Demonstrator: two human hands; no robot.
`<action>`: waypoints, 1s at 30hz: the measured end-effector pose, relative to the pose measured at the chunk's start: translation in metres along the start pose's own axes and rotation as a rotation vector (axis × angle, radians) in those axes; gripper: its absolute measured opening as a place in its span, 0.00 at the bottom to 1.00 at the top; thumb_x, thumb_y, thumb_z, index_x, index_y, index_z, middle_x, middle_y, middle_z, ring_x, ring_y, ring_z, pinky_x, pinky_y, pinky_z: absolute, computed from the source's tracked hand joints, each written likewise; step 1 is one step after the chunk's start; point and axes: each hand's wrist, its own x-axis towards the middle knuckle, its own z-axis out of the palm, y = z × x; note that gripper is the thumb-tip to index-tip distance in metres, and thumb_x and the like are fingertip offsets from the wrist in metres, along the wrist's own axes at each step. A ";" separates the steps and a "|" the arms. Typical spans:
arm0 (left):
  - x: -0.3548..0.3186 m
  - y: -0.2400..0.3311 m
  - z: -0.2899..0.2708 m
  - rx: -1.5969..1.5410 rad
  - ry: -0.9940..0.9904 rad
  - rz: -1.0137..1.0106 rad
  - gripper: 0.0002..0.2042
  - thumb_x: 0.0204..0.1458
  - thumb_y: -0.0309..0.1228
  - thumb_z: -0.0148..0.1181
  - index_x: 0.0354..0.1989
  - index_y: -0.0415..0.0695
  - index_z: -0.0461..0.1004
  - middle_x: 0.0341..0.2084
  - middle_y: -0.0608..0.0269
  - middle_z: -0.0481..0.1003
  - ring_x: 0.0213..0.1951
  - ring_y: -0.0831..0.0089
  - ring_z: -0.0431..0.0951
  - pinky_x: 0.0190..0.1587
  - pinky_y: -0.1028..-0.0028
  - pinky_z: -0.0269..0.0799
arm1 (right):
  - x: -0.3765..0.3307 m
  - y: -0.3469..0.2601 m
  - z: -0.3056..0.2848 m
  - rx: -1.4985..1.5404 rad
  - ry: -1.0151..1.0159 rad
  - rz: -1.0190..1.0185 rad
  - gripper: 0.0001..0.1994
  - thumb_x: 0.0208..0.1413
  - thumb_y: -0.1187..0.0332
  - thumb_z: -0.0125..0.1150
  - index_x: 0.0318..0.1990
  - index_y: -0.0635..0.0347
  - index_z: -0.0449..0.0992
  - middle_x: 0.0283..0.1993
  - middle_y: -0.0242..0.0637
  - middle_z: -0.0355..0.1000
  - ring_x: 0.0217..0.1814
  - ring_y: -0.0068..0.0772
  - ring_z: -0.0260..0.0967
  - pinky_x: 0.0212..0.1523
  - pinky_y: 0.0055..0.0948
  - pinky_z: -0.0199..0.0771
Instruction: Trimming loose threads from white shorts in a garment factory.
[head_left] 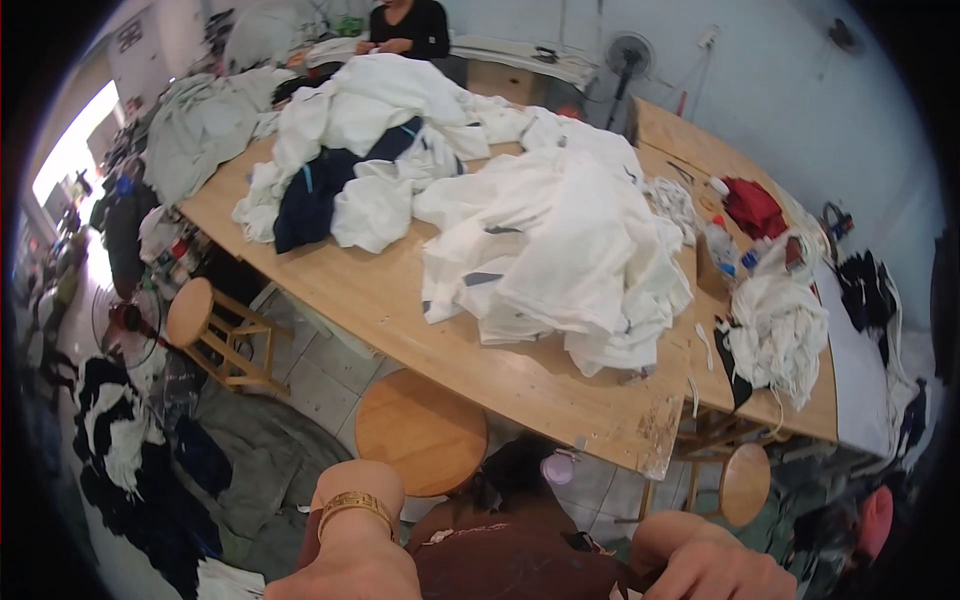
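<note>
Both of my hands are low in front of my body, over dark reddish-brown clothing (pixel 500 565). My left hand (pixel 350 578) has a gold bracelet (pixel 357 508) at its wrist; the lower edge cuts off its fingers. On the other side, my right hand (pixel 715 572) has its fingers curled inward. A small white bit (pixel 624 593) shows beside its thumb side, and whatever lies inside the fingers is hidden. Beyond my hands, a large heap of white garments (pixel 560 250) lies on the wooden table (pixel 350 290), away from both hands.
Another white pile (pixel 380 90) with navy cloth (pixel 312 195) lies farther back, near a person in black (pixel 425 30). Round stools (pixel 420 430) stand by the table. Bottles (pixel 718 240), red cloth (pixel 752 207) and white cloth (pixel 780 320) are at right. Dark clothes (pixel 140 500) cover the left floor.
</note>
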 end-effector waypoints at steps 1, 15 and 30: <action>-0.002 -0.001 -0.003 0.022 -0.001 0.007 0.09 0.48 0.21 0.51 0.18 0.42 0.73 0.17 0.62 0.68 0.19 0.71 0.69 0.23 0.74 0.61 | 0.000 0.002 -0.002 0.018 -0.049 0.008 0.08 0.50 0.75 0.49 0.22 0.59 0.71 0.24 0.43 0.67 0.21 0.37 0.66 0.20 0.27 0.59; -0.006 0.014 0.000 -0.120 -0.124 0.057 0.12 0.52 0.23 0.46 0.20 0.42 0.73 0.19 0.64 0.67 0.18 0.71 0.67 0.23 0.72 0.61 | 0.001 0.009 0.005 0.018 -0.042 -0.059 0.11 0.54 0.69 0.47 0.22 0.58 0.72 0.26 0.42 0.65 0.17 0.34 0.62 0.18 0.28 0.59; -0.022 -0.032 -0.007 -0.812 -0.099 -0.381 0.07 0.50 0.26 0.56 0.21 0.39 0.71 0.23 0.55 0.73 0.17 0.70 0.70 0.20 0.77 0.63 | -0.036 0.018 0.002 0.223 -0.115 0.123 0.05 0.51 0.72 0.59 0.28 0.65 0.74 0.26 0.39 0.71 0.18 0.30 0.66 0.14 0.23 0.58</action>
